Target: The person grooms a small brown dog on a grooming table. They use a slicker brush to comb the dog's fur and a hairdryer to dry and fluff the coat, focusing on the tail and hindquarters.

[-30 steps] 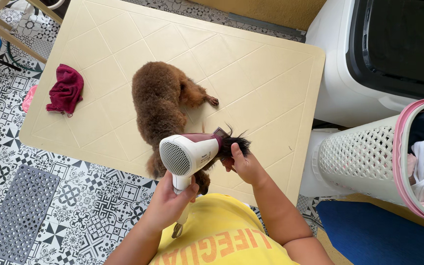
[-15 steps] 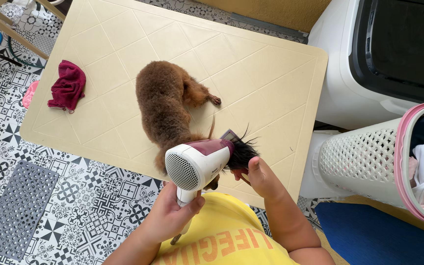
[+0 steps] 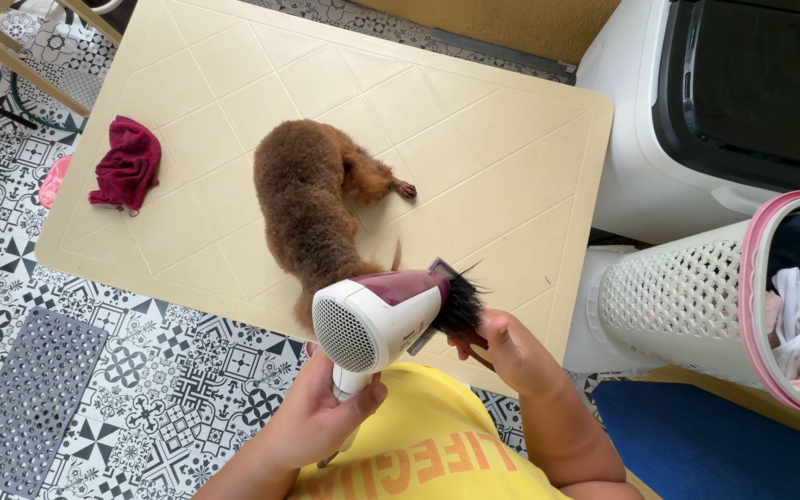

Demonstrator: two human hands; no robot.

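Note:
A small brown curly dog (image 3: 303, 199) lies on the cream plastic table (image 3: 474, 120). My left hand (image 3: 321, 412) grips the handle of a white and maroon hair dryer (image 3: 372, 313), held over the dog's near end with its nozzle pointing right. My right hand (image 3: 506, 347) holds a red-handled brush (image 3: 467, 335) at the nozzle, pulling out a tuft of dark hair (image 3: 460, 301). The dog's head is hidden behind the dryer.
A crumpled maroon cloth (image 3: 125, 165) lies at the table's left side. A white appliance with a dark lid (image 3: 696, 102) stands to the right, with a white and pink laundry basket (image 3: 687, 301) holding clothes beside it. Patterned floor tiles and a grey perforated mat (image 3: 34, 398) lie left.
Both hands, with dryer and brush, have shifted slightly right and toward me, drawing the dark tuft away from the dog. The dog has stayed lying in place.

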